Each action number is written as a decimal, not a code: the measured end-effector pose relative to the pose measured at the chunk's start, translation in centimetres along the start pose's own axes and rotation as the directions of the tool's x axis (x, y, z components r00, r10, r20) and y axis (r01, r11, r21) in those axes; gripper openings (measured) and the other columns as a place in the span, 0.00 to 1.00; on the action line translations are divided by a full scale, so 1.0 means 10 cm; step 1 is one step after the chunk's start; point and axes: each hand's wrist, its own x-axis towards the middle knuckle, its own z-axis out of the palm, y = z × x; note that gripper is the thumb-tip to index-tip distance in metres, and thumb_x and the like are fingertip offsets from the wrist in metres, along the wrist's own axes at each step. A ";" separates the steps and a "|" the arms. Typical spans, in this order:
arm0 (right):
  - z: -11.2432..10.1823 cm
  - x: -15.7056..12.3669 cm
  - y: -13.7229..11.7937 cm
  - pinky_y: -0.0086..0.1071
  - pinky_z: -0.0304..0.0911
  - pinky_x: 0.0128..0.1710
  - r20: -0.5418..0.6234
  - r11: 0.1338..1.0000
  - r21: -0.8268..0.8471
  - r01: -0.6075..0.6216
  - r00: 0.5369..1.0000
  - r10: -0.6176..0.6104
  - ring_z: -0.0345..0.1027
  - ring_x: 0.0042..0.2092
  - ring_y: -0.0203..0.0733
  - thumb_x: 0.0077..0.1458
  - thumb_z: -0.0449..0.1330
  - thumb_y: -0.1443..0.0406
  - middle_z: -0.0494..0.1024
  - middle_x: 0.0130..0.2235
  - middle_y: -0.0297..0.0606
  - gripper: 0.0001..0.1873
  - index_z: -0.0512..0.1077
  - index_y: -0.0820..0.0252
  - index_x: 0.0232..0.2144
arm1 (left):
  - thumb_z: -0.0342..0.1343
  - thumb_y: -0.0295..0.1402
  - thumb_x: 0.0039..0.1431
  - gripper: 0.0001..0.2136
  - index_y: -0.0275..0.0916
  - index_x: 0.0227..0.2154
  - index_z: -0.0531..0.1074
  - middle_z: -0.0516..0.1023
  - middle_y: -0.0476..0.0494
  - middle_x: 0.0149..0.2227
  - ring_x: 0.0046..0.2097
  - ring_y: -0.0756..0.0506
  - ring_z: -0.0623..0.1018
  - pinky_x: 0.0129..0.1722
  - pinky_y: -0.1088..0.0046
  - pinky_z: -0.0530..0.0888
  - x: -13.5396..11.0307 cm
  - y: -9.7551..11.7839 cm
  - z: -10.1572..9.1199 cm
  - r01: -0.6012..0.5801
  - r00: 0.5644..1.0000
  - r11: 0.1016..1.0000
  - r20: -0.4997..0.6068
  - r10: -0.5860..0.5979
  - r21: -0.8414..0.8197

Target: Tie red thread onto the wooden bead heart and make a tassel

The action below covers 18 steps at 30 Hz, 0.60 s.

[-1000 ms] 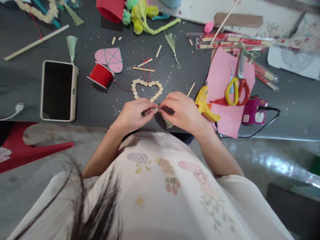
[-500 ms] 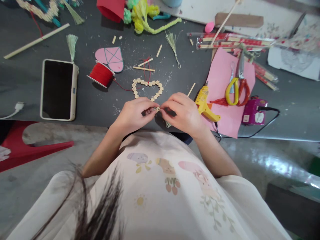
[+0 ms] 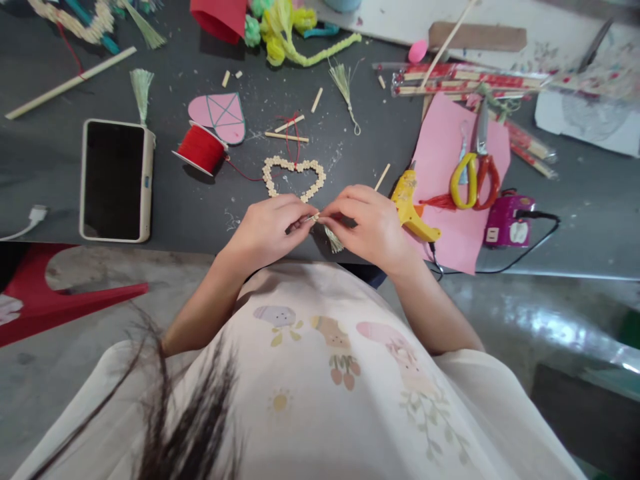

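Observation:
My left hand point(image 3: 267, 230) and my right hand point(image 3: 370, 223) meet at the near edge of the dark table point(image 3: 200, 207), fingertips pinched together on the top of a small pale green tassel point(image 3: 334, 240), which hangs down between them. Just beyond my fingers lies a cream beaded heart point(image 3: 294, 177), with a red thread running from it to a red thread spool point(image 3: 201, 149). A yellow glue gun point(image 3: 411, 208) lies right of my right hand.
A phone point(image 3: 115, 180) lies at the left. Pink paper point(image 3: 457, 180) carries scissors point(image 3: 473, 177); a purple power socket point(image 3: 507, 223) sits beside it. Sticks, tassels, a pink kite shape point(image 3: 220, 117) and yarn point(image 3: 285, 33) are scattered behind. A red stool point(image 3: 55, 300) stands below left.
My hands stay pinched at the same spot; the fingers shifted slightly and the tassel now hangs a little more in view.

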 end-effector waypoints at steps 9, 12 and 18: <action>-0.09 -0.02 0.13 0.29 0.58 0.30 0.105 0.918 0.367 -0.152 0.987 0.121 0.60 0.30 0.33 0.52 0.64 0.56 0.74 0.34 0.35 0.16 0.76 0.59 0.41 | 0.53 0.34 0.62 0.09 0.41 0.38 0.78 0.78 0.48 0.32 0.35 0.50 0.77 0.36 0.75 0.74 -0.06 0.04 0.01 -0.036 0.992 0.998 -0.122 0.029 -0.057; -0.09 0.01 0.14 0.28 0.57 0.29 0.153 0.895 0.425 -0.133 0.985 0.074 0.61 0.31 0.32 0.52 0.64 0.56 0.74 0.34 0.35 0.15 0.78 0.58 0.40 | 0.54 0.33 0.62 0.08 0.41 0.39 0.78 0.79 0.47 0.33 0.35 0.51 0.77 0.36 0.76 0.74 -0.06 0.06 -0.01 -0.088 0.989 0.994 -0.128 0.078 -0.071; -0.09 0.03 0.13 0.27 0.54 0.26 0.204 0.853 0.505 -0.129 0.979 0.027 0.61 0.29 0.31 0.53 0.64 0.58 0.74 0.32 0.34 0.10 0.78 0.59 0.34 | 0.53 0.31 0.62 0.08 0.40 0.39 0.77 0.80 0.45 0.36 0.36 0.50 0.78 0.36 0.76 0.74 -0.06 0.10 -0.08 -0.140 0.989 0.989 -0.059 0.137 -0.043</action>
